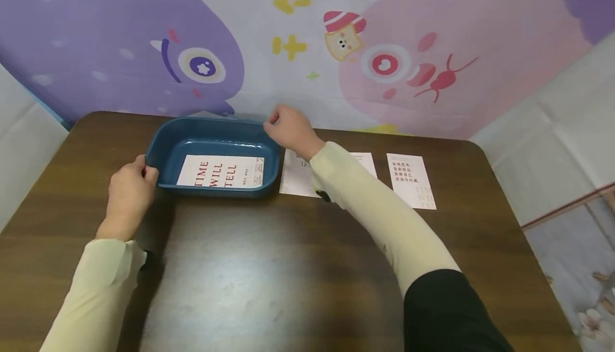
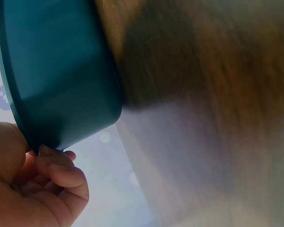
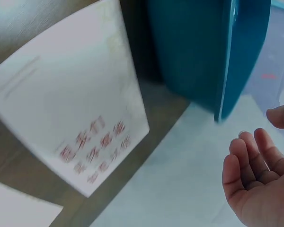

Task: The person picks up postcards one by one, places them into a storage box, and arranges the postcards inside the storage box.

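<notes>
Counter [image 1: 230, 277], dark wood; left hand [image 1: 128, 192], fingers pinching left rim of blue tray [image 1: 226, 192] on counter; inside, one printed card [image 1: 216, 173]; right hand [image 1: 290, 129], fingers loosely curled, empty, near tray's far right corner; printed cloth [image 1: 288, 82] behind

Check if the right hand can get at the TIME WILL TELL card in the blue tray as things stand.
Probably yes: the right hand is free, by the far right corner of the blue tray. The tray's top is open and nothing lies on the card; only the tray's edge needs clearing.
</notes>
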Motion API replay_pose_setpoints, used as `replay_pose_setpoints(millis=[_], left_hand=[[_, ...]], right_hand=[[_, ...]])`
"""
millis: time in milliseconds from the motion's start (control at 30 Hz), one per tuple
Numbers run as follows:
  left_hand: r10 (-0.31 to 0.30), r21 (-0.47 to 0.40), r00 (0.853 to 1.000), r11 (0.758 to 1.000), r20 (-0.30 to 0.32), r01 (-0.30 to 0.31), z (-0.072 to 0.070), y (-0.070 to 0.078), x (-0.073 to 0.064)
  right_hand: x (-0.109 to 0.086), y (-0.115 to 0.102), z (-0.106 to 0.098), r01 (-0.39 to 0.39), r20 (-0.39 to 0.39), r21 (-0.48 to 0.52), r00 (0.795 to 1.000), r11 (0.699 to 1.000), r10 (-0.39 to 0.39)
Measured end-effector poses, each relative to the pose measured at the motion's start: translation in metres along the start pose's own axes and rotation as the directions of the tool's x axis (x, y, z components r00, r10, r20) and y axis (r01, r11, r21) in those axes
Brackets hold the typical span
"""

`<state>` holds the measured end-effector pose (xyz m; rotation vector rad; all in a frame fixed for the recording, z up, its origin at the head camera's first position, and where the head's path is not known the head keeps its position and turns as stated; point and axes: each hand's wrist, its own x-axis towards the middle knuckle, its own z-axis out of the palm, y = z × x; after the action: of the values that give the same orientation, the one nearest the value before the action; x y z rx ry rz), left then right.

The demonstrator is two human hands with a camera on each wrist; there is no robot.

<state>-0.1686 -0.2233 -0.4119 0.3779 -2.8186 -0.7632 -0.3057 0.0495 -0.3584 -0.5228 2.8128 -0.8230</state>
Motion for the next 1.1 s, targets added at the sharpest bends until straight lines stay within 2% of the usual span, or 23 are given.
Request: replay_pose_setpoints(millis=[200,333,667,833,1100], left_hand=[[0.014,0.007,1.000,1.000,-0.007,-0.014,-0.001,-0.002,-0.001],[0.001,0.010,1.000,1.000,0.006,-0.001,0.000,-0.002,-0.001],[-0.021,0.010,0.999,1.000,0.026,0.021,0.000,0.000,-0.001],[-0.034,0.009,0.999,0.999,0.039,0.033,-0.001,0.001,-0.002],[0.009,0.011,1.000,1.000,0.009,-0.009,0.001,0.000,-0.001]], right_hand=[[-0.009,0.021,-0.020,-0.038,-0.039,-0.010,0.999,0.999,0.037],[-0.017,0.041,-0.032,-0.063,-0.087,-0.014,0.994,0.998,0.062],[-0.049,0.093,-0.060,-0.175,-0.153,0.011,0.973,0.985,0.175],[-0.064,0.116,-0.070,-0.227,-0.164,0.038,0.959,0.973,0.231],[-0.088,0.161,-0.080,-0.332,-0.149,0.042,0.930,0.942,0.335]])
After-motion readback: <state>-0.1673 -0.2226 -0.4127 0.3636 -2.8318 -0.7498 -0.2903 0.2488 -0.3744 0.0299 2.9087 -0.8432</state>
